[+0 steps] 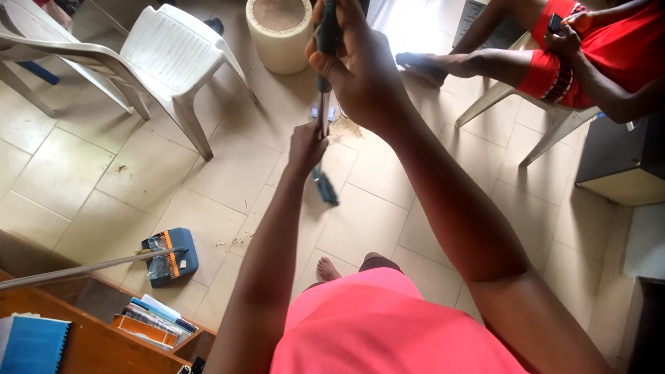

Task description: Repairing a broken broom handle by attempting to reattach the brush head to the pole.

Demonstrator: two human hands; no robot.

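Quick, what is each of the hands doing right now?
Left hand: closed around the lower broom handle.
Right hand: closed around the handle's dark top grip.

Broom [323, 138]: long thin handle, dark grip section up top, metal-looking shaft below, small dark blue-grey brush head at the bottom. Held near vertical, head [325, 187] tilted on the beige tile floor, just short of a small dirt pile [344, 127].

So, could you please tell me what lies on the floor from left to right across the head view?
White plastic chair → blue dustpan → broom head → seated person's chair → dark box.
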